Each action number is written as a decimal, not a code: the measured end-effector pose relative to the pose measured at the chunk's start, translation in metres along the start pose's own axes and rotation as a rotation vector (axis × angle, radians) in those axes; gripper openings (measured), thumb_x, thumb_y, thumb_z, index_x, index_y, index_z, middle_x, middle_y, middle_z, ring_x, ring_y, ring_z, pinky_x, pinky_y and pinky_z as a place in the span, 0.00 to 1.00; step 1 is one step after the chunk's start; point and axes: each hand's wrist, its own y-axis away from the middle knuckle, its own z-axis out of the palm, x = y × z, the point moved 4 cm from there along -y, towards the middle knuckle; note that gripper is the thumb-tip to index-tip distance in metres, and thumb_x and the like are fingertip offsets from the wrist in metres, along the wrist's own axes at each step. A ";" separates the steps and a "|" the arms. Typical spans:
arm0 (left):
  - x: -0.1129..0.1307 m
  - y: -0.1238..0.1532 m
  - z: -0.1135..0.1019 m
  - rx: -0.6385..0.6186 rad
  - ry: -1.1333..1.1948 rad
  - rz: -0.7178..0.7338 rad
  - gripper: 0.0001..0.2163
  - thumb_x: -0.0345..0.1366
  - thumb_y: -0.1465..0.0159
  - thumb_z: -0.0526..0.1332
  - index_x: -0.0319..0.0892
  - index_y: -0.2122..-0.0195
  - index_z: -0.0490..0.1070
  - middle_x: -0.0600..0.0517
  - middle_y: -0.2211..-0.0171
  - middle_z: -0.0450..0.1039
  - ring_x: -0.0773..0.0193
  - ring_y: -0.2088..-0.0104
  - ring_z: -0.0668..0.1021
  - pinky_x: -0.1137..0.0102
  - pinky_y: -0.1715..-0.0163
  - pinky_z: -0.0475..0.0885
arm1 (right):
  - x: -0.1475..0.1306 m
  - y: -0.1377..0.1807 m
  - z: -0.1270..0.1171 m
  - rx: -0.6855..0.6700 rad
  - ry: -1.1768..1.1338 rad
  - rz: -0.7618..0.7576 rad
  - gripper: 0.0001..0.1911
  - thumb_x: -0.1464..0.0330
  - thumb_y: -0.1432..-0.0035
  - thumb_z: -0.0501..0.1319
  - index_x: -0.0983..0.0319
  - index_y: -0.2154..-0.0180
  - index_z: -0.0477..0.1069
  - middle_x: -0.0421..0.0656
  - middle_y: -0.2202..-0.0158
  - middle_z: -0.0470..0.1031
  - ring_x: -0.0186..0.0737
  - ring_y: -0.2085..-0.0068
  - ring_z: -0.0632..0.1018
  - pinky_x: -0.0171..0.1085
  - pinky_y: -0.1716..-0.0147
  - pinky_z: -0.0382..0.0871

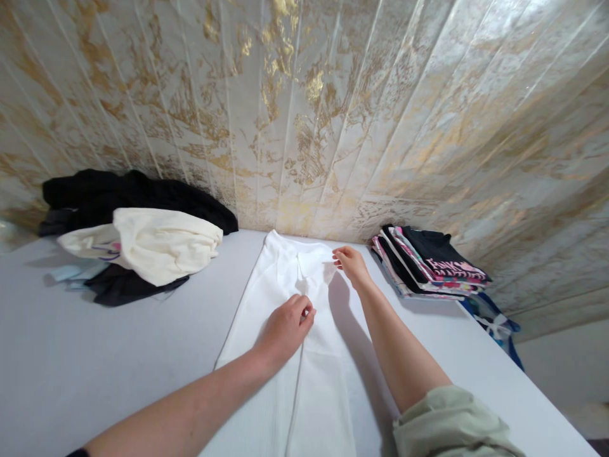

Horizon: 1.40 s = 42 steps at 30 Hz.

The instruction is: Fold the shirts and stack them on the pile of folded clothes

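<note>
White trousers (323,381) lie flat on the table, waistband at the far end and the legs running toward me. Over the crotch area, my left hand (284,327) has its fingers curled in against the thumb; whether a bit of cloth is pinched there is hidden. My right hand (351,263) is by the right end of the waistband, fingers loosely bent and a little apart. Its shadow falls on the cloth and table beside it, and I see nothing held in it. A small crease shows in the fabric just beyond my left hand.
A loose heap of clothes, with a cream garment (166,244) and a black one (143,190), lies at the back left of the white table (190,343). At the back right is a folded stack (428,263). Something blue (499,327) shows beyond the right edge. A gold-patterned curtain (295,127) hangs behind.
</note>
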 end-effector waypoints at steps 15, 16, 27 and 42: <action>0.009 0.004 0.020 -0.325 -0.032 0.333 0.14 0.42 0.34 0.56 0.49 0.50 0.73 0.52 0.59 0.77 0.58 0.55 0.72 0.63 0.52 0.63 | 0.019 0.019 0.001 0.142 0.486 0.034 0.23 0.71 0.47 0.53 0.59 0.48 0.60 0.43 0.63 0.75 0.42 0.62 0.75 0.35 0.64 0.65; 0.009 0.005 0.020 -0.338 -0.025 0.334 0.14 0.42 0.34 0.56 0.50 0.50 0.74 0.52 0.58 0.77 0.58 0.54 0.72 0.63 0.52 0.62 | 0.023 0.018 -0.002 0.173 0.469 0.031 0.23 0.71 0.47 0.53 0.60 0.48 0.60 0.43 0.63 0.75 0.41 0.62 0.75 0.35 0.63 0.65; 0.016 0.008 0.019 -0.395 -0.004 0.369 0.12 0.43 0.35 0.57 0.52 0.53 0.76 0.53 0.60 0.77 0.58 0.53 0.72 0.62 0.49 0.61 | 0.033 0.016 -0.005 0.175 0.446 0.041 0.23 0.64 0.44 0.55 0.60 0.46 0.61 0.45 0.61 0.76 0.42 0.60 0.76 0.36 0.61 0.66; 0.018 0.008 0.018 -0.409 -0.001 0.373 0.12 0.43 0.35 0.57 0.51 0.54 0.76 0.52 0.60 0.77 0.58 0.53 0.72 0.62 0.49 0.60 | 0.025 0.020 -0.007 0.169 0.523 0.080 0.26 0.59 0.44 0.57 0.62 0.46 0.60 0.53 0.52 0.73 0.49 0.53 0.75 0.41 0.57 0.66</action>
